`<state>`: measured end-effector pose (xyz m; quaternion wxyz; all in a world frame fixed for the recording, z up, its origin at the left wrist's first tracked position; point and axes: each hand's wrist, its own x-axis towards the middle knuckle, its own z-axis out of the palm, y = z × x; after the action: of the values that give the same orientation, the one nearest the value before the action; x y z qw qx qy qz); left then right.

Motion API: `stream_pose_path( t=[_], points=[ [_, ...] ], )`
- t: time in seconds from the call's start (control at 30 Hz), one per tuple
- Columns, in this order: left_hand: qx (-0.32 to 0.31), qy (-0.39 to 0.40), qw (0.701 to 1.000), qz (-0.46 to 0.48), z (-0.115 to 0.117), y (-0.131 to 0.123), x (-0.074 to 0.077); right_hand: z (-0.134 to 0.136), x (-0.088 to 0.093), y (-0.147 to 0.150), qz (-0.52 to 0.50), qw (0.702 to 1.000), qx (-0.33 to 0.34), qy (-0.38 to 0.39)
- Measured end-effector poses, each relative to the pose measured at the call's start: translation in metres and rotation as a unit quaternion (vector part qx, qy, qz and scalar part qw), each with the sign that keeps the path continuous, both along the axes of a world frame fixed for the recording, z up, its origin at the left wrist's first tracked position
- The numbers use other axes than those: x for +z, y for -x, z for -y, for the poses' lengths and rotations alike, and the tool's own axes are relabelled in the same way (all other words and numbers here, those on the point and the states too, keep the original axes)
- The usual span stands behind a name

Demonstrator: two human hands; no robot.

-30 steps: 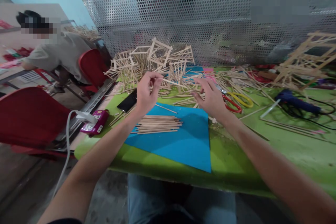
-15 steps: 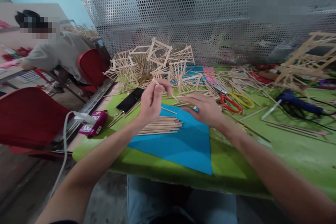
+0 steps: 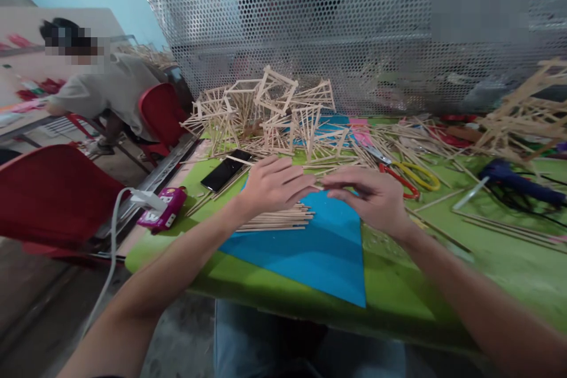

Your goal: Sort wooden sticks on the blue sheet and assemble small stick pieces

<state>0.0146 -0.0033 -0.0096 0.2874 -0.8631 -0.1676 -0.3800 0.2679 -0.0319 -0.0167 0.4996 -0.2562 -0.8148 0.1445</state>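
Observation:
My left hand [image 3: 278, 186] is closed around a thin wooden stick [image 3: 239, 160], whose far end pokes out to the left of the knuckles. At the stick's other end, the fingertips of my right hand [image 3: 372, 195] are pinched together, nearly touching the left fingers. Below both hands, a row of wooden sticks [image 3: 277, 221] lies on a blue sheet [image 3: 305, 263]. My left hand covers part of that row. Behind the hands stands a pile of frames [image 3: 274, 94] made from joined sticks.
On the green table [image 3: 500, 271] are a black phone [image 3: 225, 170], a purple power socket [image 3: 167, 209] with a white plug, scissors [image 3: 411, 177] and a blue glue gun [image 3: 514, 180]. A perforated metal screen [image 3: 376, 53] rises behind. Another person [image 3: 106, 82] sits at left, beyond red chairs [image 3: 57, 201].
My left hand has turned from upright to palm down and moved slightly right. The right hand has moved right and down, its fingers now pinched at the stick's end. The view has shifted slightly left.

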Motion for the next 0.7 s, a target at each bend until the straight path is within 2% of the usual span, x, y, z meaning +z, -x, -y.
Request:
stream_pose_path(
  t=[0.17, 0.37, 0.5, 0.7],
  points=[
    [-0.02, -0.02, 1.0, 0.002, 0.001, -0.003, -0.001, 0.01, -0.002, 0.009, -0.059, 0.997, -0.017, 0.051],
    [-0.003, 0.01, 0.999, -0.043, -0.004, -0.001, -0.006, 0.007, -0.003, 0.008, -0.065, 0.994, 0.029, 0.081],
    [-0.034, 0.061, 0.996, -0.049, -0.007, 0.001, -0.007, 0.0, -0.006, 0.001, 0.007, 0.997, 0.041, 0.064],
    [-0.032, 0.091, 0.994, -0.059, -0.005, -0.001, -0.004, -0.001, -0.004, -0.004, 0.09, 0.995, 0.038, -0.02]
  ],
)
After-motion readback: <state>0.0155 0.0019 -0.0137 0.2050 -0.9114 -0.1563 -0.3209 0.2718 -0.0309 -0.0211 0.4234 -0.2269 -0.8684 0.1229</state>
